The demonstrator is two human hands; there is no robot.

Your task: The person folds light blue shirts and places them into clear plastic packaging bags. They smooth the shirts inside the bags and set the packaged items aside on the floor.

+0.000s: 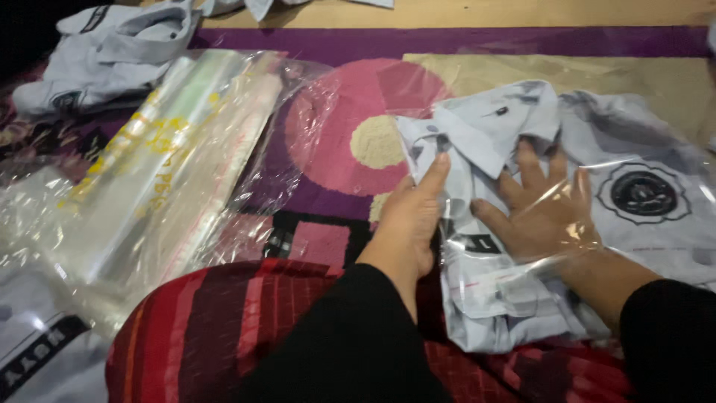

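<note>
Hands work side by side above a red striped lap: left hand (409, 216) in a pinching grip on the edge of the clear plastic bag (597, 201), right hand (542, 210) released, flat, fingers spread inside it. Folded pale grey shirt (485, 142) lies in the bag on a patterned rug (335, 149); collar up, round dark emblem showing. Farther left, stack of empty clear bags (164, 172).

Dim, soft picture (glare on clear plastic (186, 149)).
</note>
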